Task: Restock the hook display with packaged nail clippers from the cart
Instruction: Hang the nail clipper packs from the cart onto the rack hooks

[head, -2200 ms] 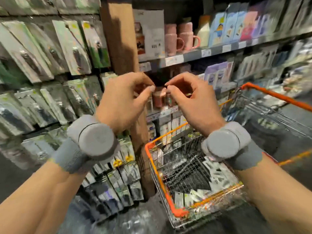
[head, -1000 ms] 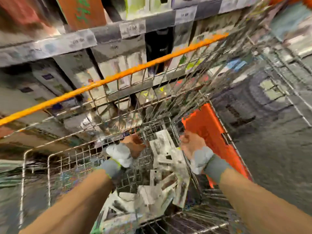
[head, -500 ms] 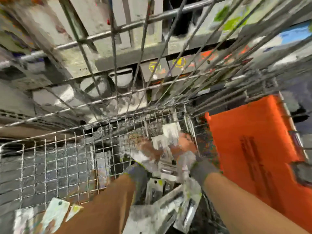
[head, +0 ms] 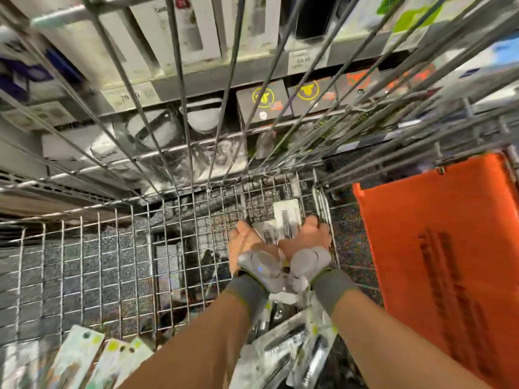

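Note:
Both my hands reach deep into the wire cart, side by side at its far end. Between them is a small bunch of packaged nail clippers, white card backs with barcodes facing me. My left hand holds the bunch from the left and my right hand from the right; the fingertips are hidden behind the packs. More nail clipper packs lie loose on the cart floor under my forearms. The hook display is out of view.
The cart's orange plastic flap stands close on the right. Wire walls rise in front and to the left. Behind the wire are store shelves with boxes and price tags. Several green-tinted packs show at lower left.
I turned from the hook display and bent over the cart. Both hands went down to its far end and closed in on a bunch of packs.

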Available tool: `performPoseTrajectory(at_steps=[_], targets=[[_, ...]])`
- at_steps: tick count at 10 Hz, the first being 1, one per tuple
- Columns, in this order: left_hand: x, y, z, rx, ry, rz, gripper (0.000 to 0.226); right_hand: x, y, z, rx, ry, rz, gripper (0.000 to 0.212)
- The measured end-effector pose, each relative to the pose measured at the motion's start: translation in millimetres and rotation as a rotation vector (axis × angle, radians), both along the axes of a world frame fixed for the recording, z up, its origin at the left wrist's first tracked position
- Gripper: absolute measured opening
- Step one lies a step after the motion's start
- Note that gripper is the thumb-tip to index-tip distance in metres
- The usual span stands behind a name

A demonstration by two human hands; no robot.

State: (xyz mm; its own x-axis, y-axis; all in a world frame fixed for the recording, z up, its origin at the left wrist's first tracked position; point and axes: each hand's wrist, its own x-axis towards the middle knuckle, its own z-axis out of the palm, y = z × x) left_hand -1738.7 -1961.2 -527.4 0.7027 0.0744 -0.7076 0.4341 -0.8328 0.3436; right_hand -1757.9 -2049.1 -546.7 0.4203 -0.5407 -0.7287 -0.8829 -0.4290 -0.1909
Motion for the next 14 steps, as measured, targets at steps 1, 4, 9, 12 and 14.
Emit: performPoseTrajectory(at_steps=[1,4,9,12,14], targets=[[-3,-1,1,-0.085,-0.032,0.013,0.031,1,3,4,-0.054,-0.054,-0.035,0.056],[21,4,-7,-0.256,0.144,0.235,0.037,4,1,2,0.012,-0.088,-0.091,0.064],[15,23,13,-0.779,0.24,0.599,0.009,1,-25,29,0.616,-0.175,-0.23,0.038],[44,12,29,-0.939,0.272,0.602,0.019,10,-25,55,0.967,-0.187,-0.251,0.022],[46,18,11,-0.911,0.181,0.71,0.018,-8,-29,47,0.847,-0.325,-0.384,0.046]])
